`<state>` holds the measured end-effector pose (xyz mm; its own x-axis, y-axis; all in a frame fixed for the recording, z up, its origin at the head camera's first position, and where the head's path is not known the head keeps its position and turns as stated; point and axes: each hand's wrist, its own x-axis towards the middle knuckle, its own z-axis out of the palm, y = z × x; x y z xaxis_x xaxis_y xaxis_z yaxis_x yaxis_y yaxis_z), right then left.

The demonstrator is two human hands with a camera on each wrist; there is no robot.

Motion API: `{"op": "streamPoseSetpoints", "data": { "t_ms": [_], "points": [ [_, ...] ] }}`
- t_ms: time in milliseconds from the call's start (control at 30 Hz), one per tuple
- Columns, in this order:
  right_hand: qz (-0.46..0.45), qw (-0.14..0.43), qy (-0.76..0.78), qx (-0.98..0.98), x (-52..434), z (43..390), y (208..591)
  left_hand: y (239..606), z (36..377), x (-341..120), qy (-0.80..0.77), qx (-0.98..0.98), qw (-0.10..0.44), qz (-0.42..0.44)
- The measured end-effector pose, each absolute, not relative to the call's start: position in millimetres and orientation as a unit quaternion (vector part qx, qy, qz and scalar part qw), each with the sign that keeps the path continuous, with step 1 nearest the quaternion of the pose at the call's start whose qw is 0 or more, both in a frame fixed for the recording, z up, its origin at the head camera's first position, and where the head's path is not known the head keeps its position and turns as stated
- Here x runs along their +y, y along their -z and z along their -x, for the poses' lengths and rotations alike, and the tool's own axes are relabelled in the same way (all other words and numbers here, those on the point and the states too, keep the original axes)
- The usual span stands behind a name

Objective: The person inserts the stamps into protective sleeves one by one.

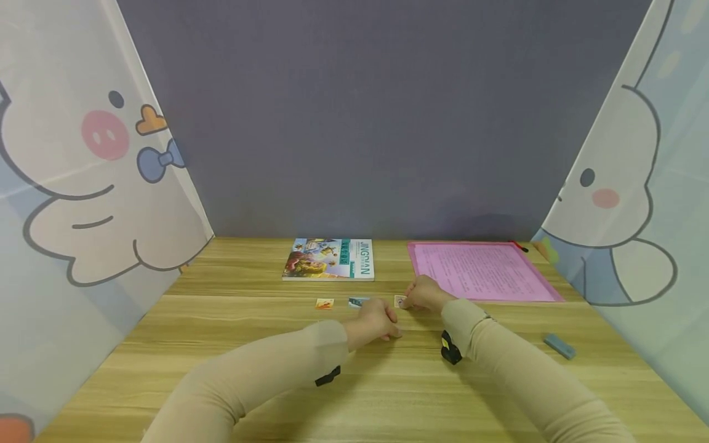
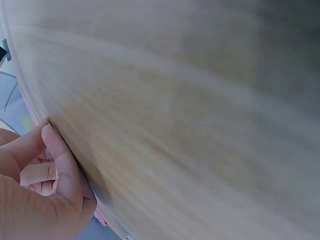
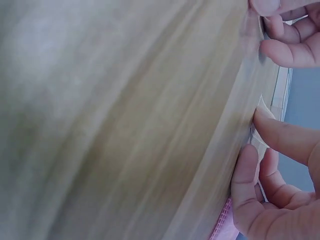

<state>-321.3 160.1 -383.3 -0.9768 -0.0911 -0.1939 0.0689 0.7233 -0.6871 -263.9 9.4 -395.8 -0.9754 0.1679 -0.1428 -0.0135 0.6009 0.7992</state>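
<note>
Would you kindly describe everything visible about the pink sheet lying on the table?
The pink sheet is a flat rectangle, paper in a plastic sleeve by the look of it, covered in lines of print too small to read. It lies flat on the wooden table at the far right, near the back wall. A small red thing sits at its far right corner. The right hand rests beside its near left corner; contact cannot be told.

Wooden table [image 1: 221, 369], grey-blue back wall [image 1: 376, 123], cartoon-printed curtains [image 1: 72, 203] on both sides
</note>
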Motion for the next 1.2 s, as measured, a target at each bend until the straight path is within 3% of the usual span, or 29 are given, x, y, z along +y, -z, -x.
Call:
{"op": "streamPoseSetpoints", "data": {
  "t_ms": [733,1200],
  "points": [
    [0.003,0.074,0.439,0.896,164,321,392,390,264,10,-0.430,0.892,0.126,-0.054],
    [-0.013,0.096,0.502,0.859,166,326,395,378,264,7,-0.431,0.884,0.172,-0.061]
  ]
}}
